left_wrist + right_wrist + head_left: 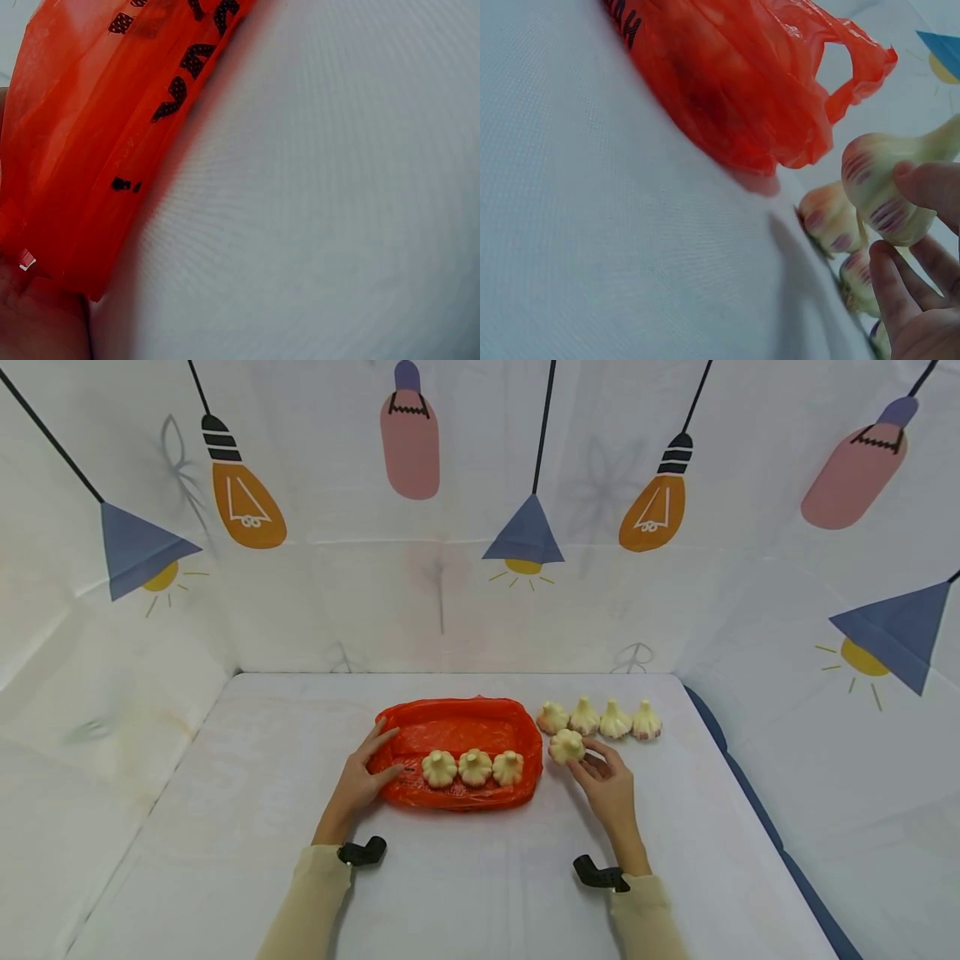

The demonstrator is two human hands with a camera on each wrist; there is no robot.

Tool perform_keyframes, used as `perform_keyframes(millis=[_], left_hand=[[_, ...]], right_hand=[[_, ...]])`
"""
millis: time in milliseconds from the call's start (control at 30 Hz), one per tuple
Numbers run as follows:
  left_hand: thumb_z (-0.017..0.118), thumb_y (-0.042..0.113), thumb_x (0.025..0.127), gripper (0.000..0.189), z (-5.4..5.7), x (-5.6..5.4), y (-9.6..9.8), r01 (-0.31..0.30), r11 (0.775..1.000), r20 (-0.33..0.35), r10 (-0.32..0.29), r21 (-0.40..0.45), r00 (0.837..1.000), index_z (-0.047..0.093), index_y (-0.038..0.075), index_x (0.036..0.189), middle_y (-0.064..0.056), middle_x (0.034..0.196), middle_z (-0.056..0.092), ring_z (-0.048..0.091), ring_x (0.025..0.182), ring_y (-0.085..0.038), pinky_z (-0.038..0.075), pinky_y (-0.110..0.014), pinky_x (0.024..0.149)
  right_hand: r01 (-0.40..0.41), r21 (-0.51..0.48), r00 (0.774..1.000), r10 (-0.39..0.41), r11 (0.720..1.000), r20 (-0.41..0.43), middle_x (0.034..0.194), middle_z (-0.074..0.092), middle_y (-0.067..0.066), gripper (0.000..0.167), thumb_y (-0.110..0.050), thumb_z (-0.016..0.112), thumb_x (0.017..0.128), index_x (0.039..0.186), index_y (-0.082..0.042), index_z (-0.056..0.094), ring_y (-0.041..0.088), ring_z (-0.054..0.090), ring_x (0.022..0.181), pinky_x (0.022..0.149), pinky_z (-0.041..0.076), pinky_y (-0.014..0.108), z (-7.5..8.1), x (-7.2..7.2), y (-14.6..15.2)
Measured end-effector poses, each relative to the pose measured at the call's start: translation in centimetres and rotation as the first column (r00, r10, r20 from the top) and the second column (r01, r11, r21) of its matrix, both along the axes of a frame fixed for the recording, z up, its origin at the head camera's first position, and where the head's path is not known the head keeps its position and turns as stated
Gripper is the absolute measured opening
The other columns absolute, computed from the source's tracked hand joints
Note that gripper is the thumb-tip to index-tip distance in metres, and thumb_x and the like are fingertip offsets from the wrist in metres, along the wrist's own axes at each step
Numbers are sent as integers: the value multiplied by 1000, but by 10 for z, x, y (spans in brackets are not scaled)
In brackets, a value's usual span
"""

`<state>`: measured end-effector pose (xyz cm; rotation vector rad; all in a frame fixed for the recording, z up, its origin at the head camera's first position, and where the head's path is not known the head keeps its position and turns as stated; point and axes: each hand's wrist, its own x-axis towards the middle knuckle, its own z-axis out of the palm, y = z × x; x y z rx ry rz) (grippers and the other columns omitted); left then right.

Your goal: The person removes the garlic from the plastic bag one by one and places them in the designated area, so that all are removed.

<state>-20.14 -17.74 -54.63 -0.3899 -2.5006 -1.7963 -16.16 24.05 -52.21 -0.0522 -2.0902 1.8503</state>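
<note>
Sleeves (306, 902) lay nearest; beyond, my left hand (362, 779) rested, fingers spread, on the bag (457, 727). My right hand (609, 785) pinched a garlic (566, 747) just beside it; shifting that seemed the step, calling next for steadiness.

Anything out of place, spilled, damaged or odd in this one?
No, nothing stands out. Three garlic bulbs sit in a row inside the red bag, with the left hand at its edge. Four bulbs line up on the table beside it, and the right hand holds another bulb. No visible spill or damage.
</note>
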Motion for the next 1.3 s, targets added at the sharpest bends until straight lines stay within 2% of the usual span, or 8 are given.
perform_keyframes(millis=[133, 200, 433, 533, 700, 900, 1033, 1300], left_hand=[[77, 14, 92, 64, -1, 0, 0, 1, 1000, -10, -1, 1, 1000, 52, 5, 150, -13, 171, 23, 15, 159, -40, 14, -65, 126], [77, 14, 92, 64, -1, 0, 0, 1, 1000, -12, -1, 2, 1000, 52, 5, 150, -13, 171, 23, 15, 159, -40, 14, -65, 126], [77, 15, 92, 65, 0, 0, 0, 1, 1000, -10, -1, -1, 1000, 51, 5, 150, -13, 171, 23, 15, 159, -41, 14, -66, 126], [77, 15, 92, 65, 0, 0, 0, -1, 1000, -10, 1, -15, 1000, 51, 5, 150, -14, 171, 23, 16, 159, -42, 14, -67, 125], [77, 14, 91, 65, 1, 0, 0, -4, 1000, -3, 4, -10, 1000, 51, 5, 150, -13, 171, 23, 16, 159, -41, 14, -66, 125], [77, 13, 91, 65, 1, 0, 1, -4, 1000, 6, 4, 0, 1000, 51, 6, 150, -12, 171, 23, 15, 159, -40, 13, -65, 126], [77, 16, 92, 65, 2, 0, 1, -7, 1000, 18, 7, -4, 1000, 51, 7, 151, -12, 172, 22, 15, 159, -40, 13, -66, 126], [77, 15, 91, 65, 1, 0, 1, -8, 1000, 12, 9, -11, 1000, 51, 6, 151, -13, 171, 22, 15, 159, -41, 13, -66, 125]], right_hand=[[21, -36, 1000, -21, 999, -2, 120, 63, 5, 50, 9, 80, 83, 130, 8, 64, 3, 69, 98, 82, 58, 14, -5, 0, -1], [28, -47, 1000, -29, 998, -9, 119, 64, 5, 49, 10, 80, 83, 129, 9, 64, 2, 69, 97, 82, 58, 14, -7, 0, -1], [51, -35, 998, -52, 998, -21, 122, 63, 24, 47, 10, 79, 82, 127, 9, 65, 1, 69, 93, 81, 57, 12, -11, -2, -3], [60, -26, 998, -60, 998, -10, 124, 63, 27, 46, 10, 80, 82, 126, 9, 65, 3, 69, 93, 82, 57, 12, -10, -2, -5], [64, 31, 998, -64, 997, 11, 122, 65, 32, 44, 9, 80, 82, 124, 11, 66, 10, 70, 92, 80, 58, 13, 1, 2, -9], [26, 70, 996, -32, 997, 86, 120, 65, 36, 45, 5, 79, 85, 127, 12, 64, 15, 72, 92, 78, 58, 13, 18, 9, -14], [5, 91, 994, -15, 996, 109, 120, 65, 37, 45, 3, 78, 87, 129, 11, 63, 16, 73, 93, 79, 57, 12, 19, 10, -15], [-5, 98, 992, -7, 995, 125, 127, 65, 30, 42, 2, 77, 89, 128, 9, 64, 15, 70, 97, 79, 56, 11, 16, 7, -15]])
